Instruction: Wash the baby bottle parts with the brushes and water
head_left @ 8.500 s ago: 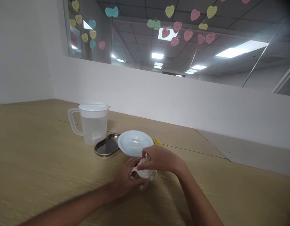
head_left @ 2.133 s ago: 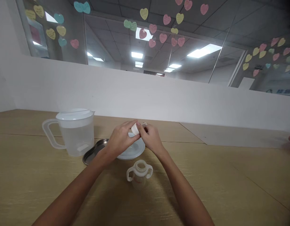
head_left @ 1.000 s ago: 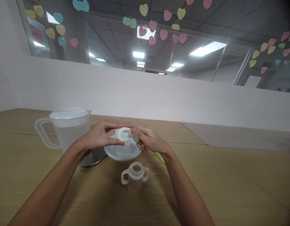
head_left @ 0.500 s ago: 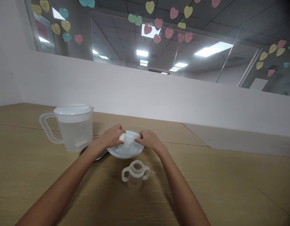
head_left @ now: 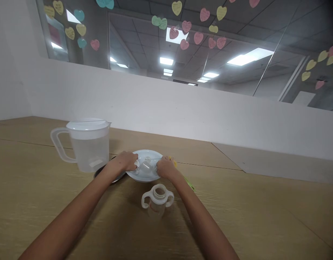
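Observation:
My left hand (head_left: 125, 161) is closed on a white screw ring (head_left: 137, 164), low over the left side of a shallow white bowl (head_left: 137, 177). At the bowl's right side, my right hand (head_left: 166, 167) has its fingers curled together; what they hold is hidden. A clear cap (head_left: 147, 166) lies in the bowl between the hands, with a small pale piece by it. Nearer to me stands an uncapped baby bottle (head_left: 157, 202) with two white handles, upright between my forearms.
A lidded clear pitcher (head_left: 90, 146) stands on the left. The steel kidney-shaped tray (head_left: 119, 177) is partly behind my left arm. Beyond my right hand show a yellow item (head_left: 172, 161) and a green handle-like strip (head_left: 190, 184). A white wall (head_left: 161, 108) closes the table's back.
The white ring and a clear soft piece, held together earlier, came apart, one in each hand. Both hands then lowered to opposite sides of the bowl. The bottle, held at first, now stands alone.

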Tool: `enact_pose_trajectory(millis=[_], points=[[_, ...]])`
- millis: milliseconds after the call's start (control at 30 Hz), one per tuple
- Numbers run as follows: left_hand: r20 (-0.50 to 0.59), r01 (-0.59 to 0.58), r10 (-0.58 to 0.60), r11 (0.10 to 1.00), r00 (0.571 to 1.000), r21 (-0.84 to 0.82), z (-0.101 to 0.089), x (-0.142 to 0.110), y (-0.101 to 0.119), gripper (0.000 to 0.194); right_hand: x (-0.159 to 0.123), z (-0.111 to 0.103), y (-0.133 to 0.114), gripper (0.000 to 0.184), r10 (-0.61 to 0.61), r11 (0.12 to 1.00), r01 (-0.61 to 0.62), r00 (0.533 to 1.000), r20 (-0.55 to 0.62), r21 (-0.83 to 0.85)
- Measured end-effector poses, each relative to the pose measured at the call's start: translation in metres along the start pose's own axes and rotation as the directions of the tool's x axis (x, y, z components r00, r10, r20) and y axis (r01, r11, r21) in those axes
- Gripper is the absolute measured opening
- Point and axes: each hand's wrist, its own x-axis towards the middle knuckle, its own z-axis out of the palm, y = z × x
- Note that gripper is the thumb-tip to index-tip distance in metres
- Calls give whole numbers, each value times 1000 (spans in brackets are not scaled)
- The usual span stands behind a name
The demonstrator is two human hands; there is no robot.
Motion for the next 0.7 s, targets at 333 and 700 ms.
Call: enact_pose_trajectory(millis=[333,700], points=[[-132,-5,15,997,991,74,15,8,1,28,2,4,-3,33,17,999,-17,1000,5,52],[-164,-43,50,998,985,48,26,13,0,28,4,5,-5,31,20,995,-21,1000,10,94]])
